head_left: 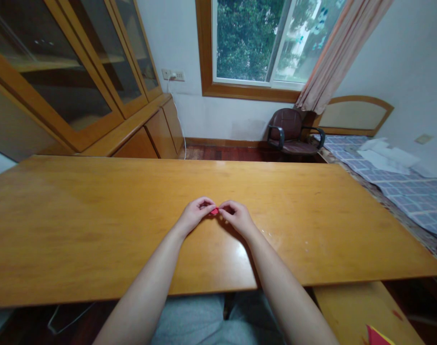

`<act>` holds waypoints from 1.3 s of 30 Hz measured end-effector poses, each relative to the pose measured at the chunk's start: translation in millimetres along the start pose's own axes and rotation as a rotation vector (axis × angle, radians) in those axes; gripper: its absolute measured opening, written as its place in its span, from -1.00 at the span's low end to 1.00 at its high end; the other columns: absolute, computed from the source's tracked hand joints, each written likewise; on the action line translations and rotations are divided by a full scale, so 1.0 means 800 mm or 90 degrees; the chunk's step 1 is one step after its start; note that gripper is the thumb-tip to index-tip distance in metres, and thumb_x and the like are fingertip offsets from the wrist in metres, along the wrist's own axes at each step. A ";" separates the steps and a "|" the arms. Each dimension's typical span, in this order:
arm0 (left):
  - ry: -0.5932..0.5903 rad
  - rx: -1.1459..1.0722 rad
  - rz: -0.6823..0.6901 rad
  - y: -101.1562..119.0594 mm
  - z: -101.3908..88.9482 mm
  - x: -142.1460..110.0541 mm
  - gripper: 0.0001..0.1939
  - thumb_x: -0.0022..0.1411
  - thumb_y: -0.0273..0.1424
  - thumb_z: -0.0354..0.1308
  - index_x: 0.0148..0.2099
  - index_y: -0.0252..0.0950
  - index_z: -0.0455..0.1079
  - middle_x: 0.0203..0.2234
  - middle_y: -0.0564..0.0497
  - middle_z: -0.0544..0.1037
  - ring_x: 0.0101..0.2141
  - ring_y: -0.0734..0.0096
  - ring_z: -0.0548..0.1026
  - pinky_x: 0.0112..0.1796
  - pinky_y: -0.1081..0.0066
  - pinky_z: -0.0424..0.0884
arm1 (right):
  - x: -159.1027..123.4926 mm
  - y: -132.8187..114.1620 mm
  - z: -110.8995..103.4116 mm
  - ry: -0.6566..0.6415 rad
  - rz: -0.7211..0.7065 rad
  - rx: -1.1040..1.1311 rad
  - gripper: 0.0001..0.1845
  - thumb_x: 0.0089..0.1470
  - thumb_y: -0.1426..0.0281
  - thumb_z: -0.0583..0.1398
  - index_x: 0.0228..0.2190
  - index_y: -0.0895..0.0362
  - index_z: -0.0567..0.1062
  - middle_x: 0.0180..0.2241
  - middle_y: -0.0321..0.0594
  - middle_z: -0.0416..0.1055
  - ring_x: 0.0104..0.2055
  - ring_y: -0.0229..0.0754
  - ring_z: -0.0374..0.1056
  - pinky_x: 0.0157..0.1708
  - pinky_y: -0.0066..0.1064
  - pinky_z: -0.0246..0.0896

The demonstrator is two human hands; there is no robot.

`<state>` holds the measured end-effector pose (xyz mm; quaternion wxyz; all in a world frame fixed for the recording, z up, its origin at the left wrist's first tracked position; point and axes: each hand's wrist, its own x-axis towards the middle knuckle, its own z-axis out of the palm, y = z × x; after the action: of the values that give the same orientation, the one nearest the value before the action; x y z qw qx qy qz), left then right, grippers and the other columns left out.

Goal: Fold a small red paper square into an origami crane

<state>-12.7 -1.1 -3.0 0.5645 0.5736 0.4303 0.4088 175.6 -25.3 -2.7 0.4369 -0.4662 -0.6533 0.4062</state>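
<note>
A small red folded piece (214, 211), which looks like paper, is held just above the middle of the wooden table (96, 230). My left hand (196, 212) pinches its left side between thumb and fingers. From the other side, my right hand (236, 215) grips its right end with thumb and forefinger. The fingertips of both hands nearly meet and cover part of the piece, so its full shape is hidden.
At the lower right, red and yellow sheets (378, 335) lie on a lower wooden surface (362, 306). A glass-door cabinet (96, 120) stands left. Beyond the table are a brown armchair (292, 129) and a bed with a checked cover (401, 187).
</note>
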 end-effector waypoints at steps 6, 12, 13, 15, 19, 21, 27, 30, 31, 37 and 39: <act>0.009 0.040 0.022 -0.004 -0.001 0.001 -0.67 0.08 -0.16 0.30 -0.27 -0.33 0.43 -0.42 -0.02 0.58 -0.37 0.36 0.54 -0.30 0.40 0.46 | 0.000 0.004 0.000 0.001 -0.027 -0.035 -0.89 0.08 0.38 0.23 -0.35 0.13 0.56 -0.45 -0.26 0.51 -0.47 -0.28 0.38 -0.42 -0.47 0.28; 0.009 0.041 0.029 -0.005 -0.002 0.001 -0.69 0.07 -0.19 0.31 -0.26 -0.32 0.44 -0.38 -0.01 0.58 -0.34 0.36 0.55 -0.26 0.39 0.46 | 0.002 0.004 0.001 0.010 -0.027 -0.037 -0.89 0.08 0.35 0.24 -0.35 0.12 0.56 -0.44 -0.25 0.52 -0.48 -0.27 0.38 -0.42 -0.46 0.29; 0.009 0.037 0.028 -0.005 -0.002 0.001 -0.69 0.07 -0.19 0.31 -0.25 -0.32 0.44 -0.38 -0.01 0.58 -0.33 0.36 0.55 -0.26 0.39 0.46 | 0.002 0.004 0.001 0.012 -0.025 -0.036 -0.88 0.08 0.35 0.25 -0.36 0.12 0.56 -0.43 -0.25 0.52 -0.48 -0.27 0.38 -0.43 -0.46 0.29; 0.007 0.030 0.025 -0.005 -0.002 0.000 -0.68 0.08 -0.20 0.32 -0.23 -0.33 0.44 -0.36 -0.02 0.58 -0.32 0.35 0.55 -0.24 0.38 0.46 | 0.003 0.003 0.000 0.014 -0.026 -0.033 -0.87 0.08 0.33 0.25 -0.35 0.12 0.56 -0.42 -0.24 0.52 -0.48 -0.27 0.37 -0.43 -0.45 0.29; 0.012 0.023 0.024 -0.006 -0.001 0.000 -0.67 0.08 -0.20 0.31 -0.20 -0.33 0.45 -0.33 -0.03 0.59 -0.30 0.34 0.55 -0.21 0.36 0.46 | 0.004 0.004 -0.001 0.019 -0.016 -0.018 -0.83 0.06 0.29 0.27 -0.32 0.13 0.55 -0.42 -0.24 0.51 -0.48 -0.26 0.37 -0.44 -0.45 0.30; 0.021 0.025 0.033 -0.007 0.000 -0.001 -0.68 0.09 -0.20 0.31 -0.21 -0.32 0.45 -0.33 -0.03 0.59 -0.29 0.34 0.55 -0.20 0.36 0.46 | 0.004 0.004 -0.001 0.029 -0.008 -0.012 -0.81 0.04 0.27 0.28 -0.32 0.13 0.53 -0.44 -0.25 0.49 -0.49 -0.26 0.36 -0.46 -0.45 0.28; 0.029 0.081 0.072 -0.007 0.002 -0.002 -0.75 0.14 -0.21 0.25 -0.25 -0.31 0.47 -0.36 -0.01 0.58 -0.30 0.35 0.52 -0.21 0.39 0.44 | 0.003 0.001 -0.003 0.037 -0.057 -0.045 -0.85 0.06 0.29 0.28 -0.37 0.11 0.51 -0.40 -0.27 0.43 -0.45 -0.27 0.34 -0.43 -0.45 0.27; 0.023 0.113 0.079 -0.005 0.002 -0.004 -0.76 0.15 -0.21 0.24 -0.27 -0.30 0.47 -0.37 0.00 0.57 -0.31 0.35 0.52 -0.22 0.40 0.43 | 0.004 0.001 -0.004 0.035 -0.077 -0.059 -0.86 0.07 0.29 0.28 -0.38 0.11 0.53 -0.39 -0.26 0.42 -0.42 -0.27 0.33 -0.38 -0.45 0.26; 0.022 0.126 0.080 -0.004 0.002 -0.005 -0.76 0.15 -0.21 0.24 -0.27 -0.30 0.47 -0.38 0.00 0.57 -0.31 0.35 0.52 -0.23 0.40 0.43 | 0.004 0.001 -0.004 0.034 -0.079 -0.062 -0.87 0.07 0.30 0.28 -0.38 0.12 0.54 -0.39 -0.25 0.43 -0.41 -0.26 0.33 -0.37 -0.44 0.26; 0.033 0.205 0.100 0.002 0.002 -0.008 -0.75 0.17 -0.19 0.20 -0.26 -0.28 0.48 -0.36 0.00 0.58 -0.30 0.32 0.52 -0.23 0.38 0.43 | 0.004 -0.001 -0.002 0.041 -0.075 -0.061 -0.86 0.07 0.31 0.29 -0.33 0.11 0.53 -0.36 -0.26 0.44 -0.41 -0.26 0.33 -0.36 -0.43 0.26; 0.040 0.207 0.104 0.002 0.002 -0.009 -0.75 0.18 -0.19 0.20 -0.25 -0.28 0.49 -0.34 -0.01 0.59 -0.29 0.32 0.52 -0.22 0.38 0.43 | 0.004 -0.003 -0.002 0.053 -0.080 -0.066 -0.85 0.07 0.29 0.30 -0.35 0.11 0.52 -0.37 -0.26 0.42 -0.40 -0.25 0.32 -0.35 -0.42 0.26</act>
<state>-13.0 -8.4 -1.1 0.4157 0.6770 0.4602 0.3964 175.9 -23.0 0.9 0.4635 -0.4630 -0.6827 0.3236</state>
